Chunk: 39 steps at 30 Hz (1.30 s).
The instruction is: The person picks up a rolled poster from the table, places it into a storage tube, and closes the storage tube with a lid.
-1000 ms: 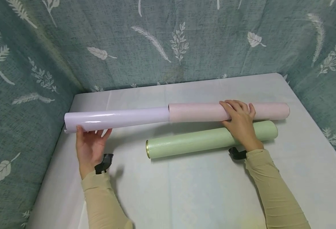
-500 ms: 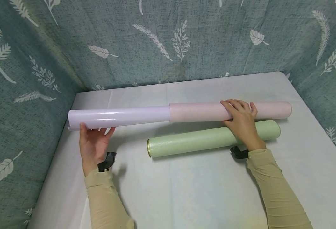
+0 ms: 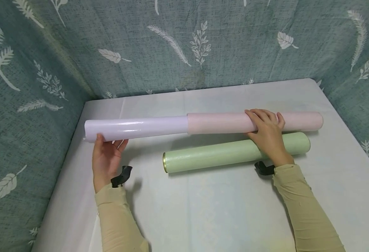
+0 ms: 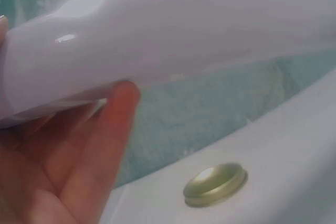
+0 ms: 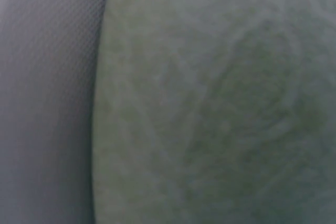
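My left hand holds a glossy lavender paper roll near its left end, fingers underneath it and thumb at its near side. The roll's right end sits inside the open end of a pink tube. From above, my right hand grips the pink tube, fingers over the top and thumb on the near side. The left wrist view shows the paper roll resting over the fingers. Under my right wrist lies a green tube; its green surface fills most of the right wrist view.
A gold metal rim closes off the green tube's left end. A round gold metal piece shows low in the left wrist view. The white-covered table meets a leaf-patterned teal curtain at the back and sides.
My left hand has moved to the right, sliding the lavender roll farther into the pink tube. My right hand keeps its grip on the pink tube, and the green tube lies as before.
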Motion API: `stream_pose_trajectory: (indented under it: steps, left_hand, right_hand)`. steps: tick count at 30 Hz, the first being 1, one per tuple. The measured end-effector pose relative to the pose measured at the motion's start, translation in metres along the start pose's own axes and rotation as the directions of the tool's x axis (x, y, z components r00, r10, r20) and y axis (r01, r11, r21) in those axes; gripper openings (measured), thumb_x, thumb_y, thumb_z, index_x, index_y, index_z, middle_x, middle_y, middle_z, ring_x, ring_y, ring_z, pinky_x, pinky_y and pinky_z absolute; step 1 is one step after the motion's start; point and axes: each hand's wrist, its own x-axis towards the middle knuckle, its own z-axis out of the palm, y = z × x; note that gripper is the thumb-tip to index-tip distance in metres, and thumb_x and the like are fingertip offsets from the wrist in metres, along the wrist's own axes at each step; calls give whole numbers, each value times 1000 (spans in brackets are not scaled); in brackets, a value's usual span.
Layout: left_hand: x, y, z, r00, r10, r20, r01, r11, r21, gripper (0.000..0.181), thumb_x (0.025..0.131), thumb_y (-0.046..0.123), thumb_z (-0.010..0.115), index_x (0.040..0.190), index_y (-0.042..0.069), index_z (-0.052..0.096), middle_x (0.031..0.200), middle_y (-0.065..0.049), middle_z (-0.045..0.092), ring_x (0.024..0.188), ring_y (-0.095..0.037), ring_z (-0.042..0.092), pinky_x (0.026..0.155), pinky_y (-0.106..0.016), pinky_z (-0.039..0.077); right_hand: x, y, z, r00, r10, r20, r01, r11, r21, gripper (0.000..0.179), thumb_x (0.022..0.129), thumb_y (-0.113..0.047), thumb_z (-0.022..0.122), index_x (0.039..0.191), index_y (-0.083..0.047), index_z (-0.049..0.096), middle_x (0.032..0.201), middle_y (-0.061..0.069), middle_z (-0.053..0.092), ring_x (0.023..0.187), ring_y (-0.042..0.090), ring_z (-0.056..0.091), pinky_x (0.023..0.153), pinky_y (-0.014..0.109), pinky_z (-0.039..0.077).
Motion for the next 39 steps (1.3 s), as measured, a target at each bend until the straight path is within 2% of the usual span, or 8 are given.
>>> stream_pose_trajectory:
  steps: [4, 9, 15, 18, 23, 39]
  left_hand:
    - [1, 0, 2, 1000, 19, -25, -16, 991, 130, 41, 90, 13, 53, 127, 7, 38, 117, -15, 46, 99, -32, 55, 85, -44, 44]
    - [1, 0, 6, 993, 57, -100, -35, 979, 203, 44, 88, 4, 53, 128, 8, 37, 119, -15, 45, 101, -29, 53, 86, -44, 44]
    - [2, -1, 9, 988, 77, -132, -34, 954, 299, 52, 87, 1, 54, 132, 16, 32, 124, -16, 41, 105, -32, 51, 87, -44, 43]
    - [4, -1, 9, 988, 79, -135, -28, 938, 345, 55, 86, 0, 55, 132, 19, 32, 125, -15, 40, 106, -33, 50, 88, -44, 42]
    - [4, -3, 10, 991, 66, -120, -12, 915, 402, 51, 87, 1, 55, 131, 16, 34, 125, -15, 39, 106, -32, 49, 89, -42, 42]
    - [4, -6, 11, 995, 40, -88, 6, 884, 467, 50, 87, 1, 54, 131, 14, 36, 120, -14, 44, 101, -26, 51, 86, -42, 43]
  right_hand:
    - [0, 0, 0, 1000, 2, -7, -2, 1000, 10, 71, 61, -15, 82, 125, -19, 53, 122, 3, 50, 115, 28, 36, 100, 52, 2]
    - [0, -1, 0, 1000, 4, -9, -4, 1000, 16, 69, 60, -15, 83, 123, -18, 54, 121, 4, 51, 115, 28, 37, 99, 54, 3]
    - [-1, 0, 0, 1000, 9, -11, -9, 1000, 28, 68, 60, -14, 83, 122, -17, 54, 121, 4, 50, 117, 26, 37, 101, 51, -1]
    - [-1, 0, 0, 1000, 7, -18, -6, 1000, 25, 68, 60, -15, 83, 122, -18, 54, 121, 4, 50, 116, 27, 38, 101, 51, 0]
    - [-1, -1, 0, 1000, 4, -22, -4, 1000, 21, 68, 61, -15, 83, 122, -18, 54, 121, 5, 50, 115, 27, 38, 101, 51, 2]
    - [-1, 1, 1, 999, -23, -34, 24, 999, 27, 69, 59, -14, 83, 122, -17, 55, 121, 4, 51, 115, 26, 39, 100, 52, 5]
